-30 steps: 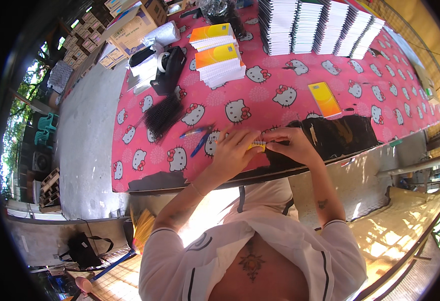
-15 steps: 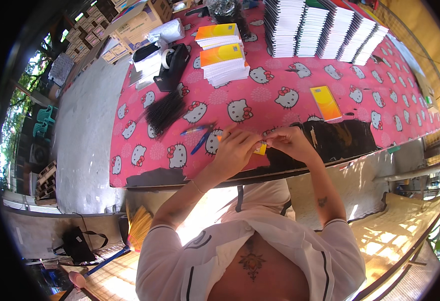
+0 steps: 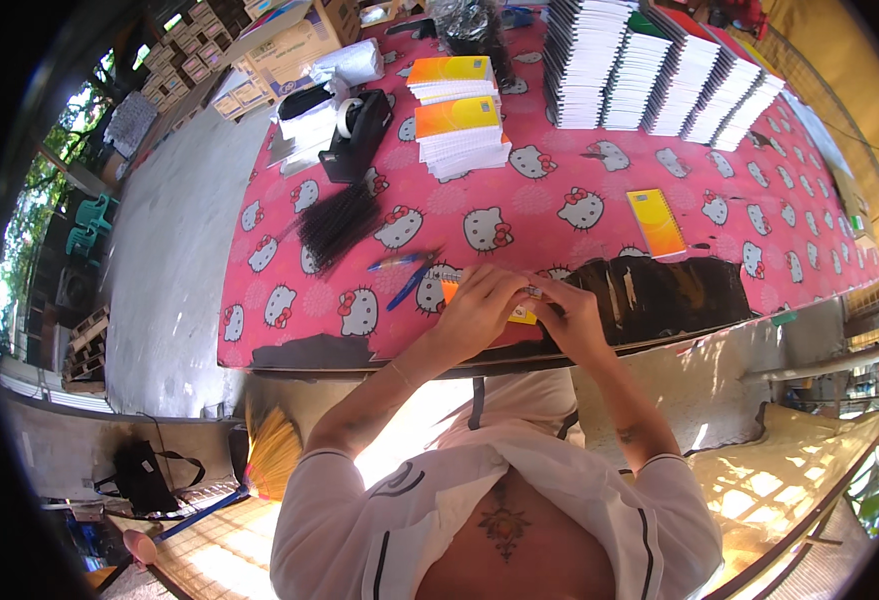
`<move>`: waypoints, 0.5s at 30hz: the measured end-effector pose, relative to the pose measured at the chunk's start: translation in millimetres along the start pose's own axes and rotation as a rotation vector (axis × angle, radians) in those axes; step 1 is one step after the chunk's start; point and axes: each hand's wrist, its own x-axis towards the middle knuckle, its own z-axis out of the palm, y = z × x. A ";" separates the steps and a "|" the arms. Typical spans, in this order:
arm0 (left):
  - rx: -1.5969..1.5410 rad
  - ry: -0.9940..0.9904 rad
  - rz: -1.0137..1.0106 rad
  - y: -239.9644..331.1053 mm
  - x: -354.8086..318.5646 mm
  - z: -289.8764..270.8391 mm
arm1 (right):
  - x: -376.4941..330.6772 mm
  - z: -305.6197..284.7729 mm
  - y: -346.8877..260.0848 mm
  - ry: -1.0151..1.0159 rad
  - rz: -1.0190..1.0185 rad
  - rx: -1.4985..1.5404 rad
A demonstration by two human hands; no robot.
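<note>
At the table's near edge, my left hand (image 3: 477, 312) is closed over a small orange-and-yellow notebook (image 3: 522, 316), with its fingers bent across the cover. My right hand (image 3: 571, 318) meets it at the notebook's right side, thumb and fingers pinched together. What sits in that pinch is too small and covered to make out. Most of the notebook lies hidden under the hands. Just left of them rest blue-handled pliers (image 3: 409, 288), their handles spread. Beyond those is a bundle of thin black spiral coils (image 3: 339, 226). A similar yellow-orange spiral notebook (image 3: 656, 224) lies flat to the right.
Small orange notebooks (image 3: 462, 145) are stacked mid-table. Tall stacks of spiral notebooks (image 3: 587, 75) stand at the far right. A black tape dispenser (image 3: 359, 140) is at the far left, near a cardboard box (image 3: 304, 50). A torn black patch (image 3: 674, 298) marks the pink table cover (image 3: 544, 225).
My right hand has drawn in closer to the left, its fingers turning down at the notebook's edge. The left hand stays on the notebook. The whole view has shifted slightly.
</note>
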 end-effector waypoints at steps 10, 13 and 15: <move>-0.064 -0.090 -0.016 -2.5 12.1 8.0 | -15.1 0.9 2.7 0.073 -0.080 -0.383; -0.116 -0.112 0.025 -7.8 24.9 11.0 | -5.7 -11.1 -5.9 0.131 -0.002 -0.081; -0.074 -0.053 0.086 -4.5 46.3 5.4 | -3.1 -39.6 -2.6 0.156 -0.018 -0.285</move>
